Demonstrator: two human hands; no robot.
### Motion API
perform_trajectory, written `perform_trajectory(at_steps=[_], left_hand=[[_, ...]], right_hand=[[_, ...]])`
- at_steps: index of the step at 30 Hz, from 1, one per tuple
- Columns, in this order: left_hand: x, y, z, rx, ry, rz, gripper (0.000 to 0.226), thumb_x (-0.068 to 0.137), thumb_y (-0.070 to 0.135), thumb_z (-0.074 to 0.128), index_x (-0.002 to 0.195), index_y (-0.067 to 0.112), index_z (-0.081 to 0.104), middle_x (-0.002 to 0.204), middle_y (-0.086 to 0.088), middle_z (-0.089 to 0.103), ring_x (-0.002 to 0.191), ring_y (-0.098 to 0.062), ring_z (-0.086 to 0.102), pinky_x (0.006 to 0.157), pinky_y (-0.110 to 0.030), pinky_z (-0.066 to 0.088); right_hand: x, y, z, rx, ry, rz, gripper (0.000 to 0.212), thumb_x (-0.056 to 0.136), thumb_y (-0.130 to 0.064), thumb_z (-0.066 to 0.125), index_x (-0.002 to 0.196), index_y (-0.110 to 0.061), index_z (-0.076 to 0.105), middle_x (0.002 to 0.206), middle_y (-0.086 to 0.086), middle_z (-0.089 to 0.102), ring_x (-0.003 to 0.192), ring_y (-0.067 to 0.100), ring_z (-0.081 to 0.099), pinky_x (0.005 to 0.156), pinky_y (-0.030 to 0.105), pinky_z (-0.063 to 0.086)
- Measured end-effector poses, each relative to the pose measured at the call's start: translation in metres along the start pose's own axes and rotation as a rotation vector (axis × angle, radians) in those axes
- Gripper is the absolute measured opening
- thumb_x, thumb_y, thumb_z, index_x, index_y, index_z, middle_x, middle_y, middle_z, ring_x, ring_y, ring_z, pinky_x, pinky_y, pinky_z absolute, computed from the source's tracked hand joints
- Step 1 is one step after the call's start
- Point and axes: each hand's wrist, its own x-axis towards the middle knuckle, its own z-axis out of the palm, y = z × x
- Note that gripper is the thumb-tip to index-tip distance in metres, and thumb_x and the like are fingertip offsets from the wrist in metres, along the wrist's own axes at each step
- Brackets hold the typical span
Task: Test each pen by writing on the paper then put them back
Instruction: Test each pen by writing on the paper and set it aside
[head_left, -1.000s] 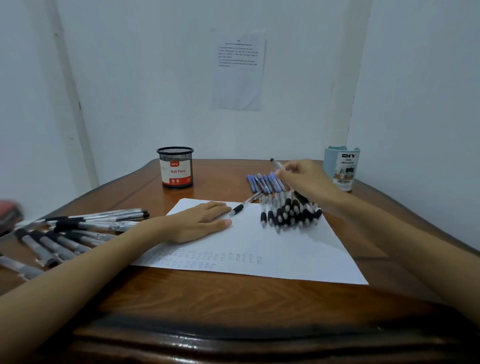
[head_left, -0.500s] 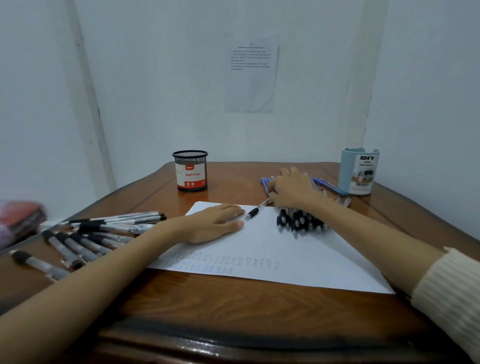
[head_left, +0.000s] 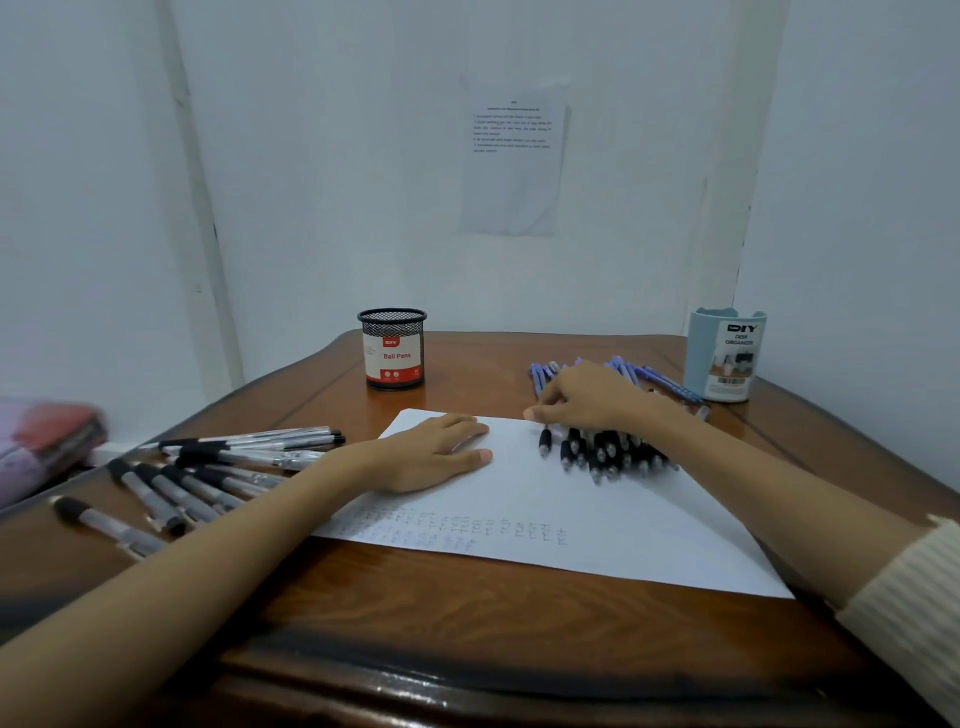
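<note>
Ballpoints (head_left: 602, 457), blue plastic with black rubber grips, are light, stiff and apt to roll, so pinch the grip. Right hand (head_left: 587, 400) curls over them, hold unclear; left hand (head_left: 436, 452) flat on white paper sheet (head_left: 597, 519).

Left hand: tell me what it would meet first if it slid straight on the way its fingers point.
The left hand would likely meet the leftmost black-gripped pen of the pile by the right hand; only bare paper lies between.

The right arm (head_left: 779, 499) wears a cream, ribbed knit sleeve (head_left: 909, 608), its cuff partway up the forearm
</note>
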Motion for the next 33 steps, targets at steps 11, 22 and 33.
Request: perform_trajectory(at_steps=[11,22,33], left_hand=[[-0.056,-0.070,-0.048,0.157,0.263,-0.278,0.043,0.099,0.034,0.034,0.140,0.021,0.037,0.145,-0.004,0.037,0.131,-0.020,0.037,0.109,-0.036,0.030],[-0.119,-0.124,-0.024,0.000,0.295,-0.442,0.046,0.099,0.039,0.030,0.133,0.012,0.047,0.137,-0.009,0.047,0.124,-0.021,0.043,0.098,-0.022,0.029],[-0.123,-0.130,-0.019,-0.020,0.333,-0.441,0.051,0.097,0.048,0.026,0.134,0.019,0.046,0.137,-0.006,0.047,0.124,-0.020,0.043,0.106,-0.036,0.032]], right_hand=[[0.018,-0.107,0.008,0.316,0.040,-0.267,0.034,0.093,-0.025,0.054,0.127,-0.020,0.058,0.131,0.000,0.057,0.117,0.015,0.054,0.094,0.021,0.037],[0.046,-0.183,0.041,0.461,0.011,-0.351,0.027,0.088,-0.013,0.063,0.115,-0.013,0.066,0.114,0.009,0.067,0.101,0.018,0.062,0.089,0.033,0.052],[0.040,-0.162,0.045,0.321,0.227,-0.305,0.010,0.084,-0.021,0.067,0.092,-0.016,0.072,0.097,0.000,0.063,0.090,0.011,0.051,0.068,0.021,0.036]])
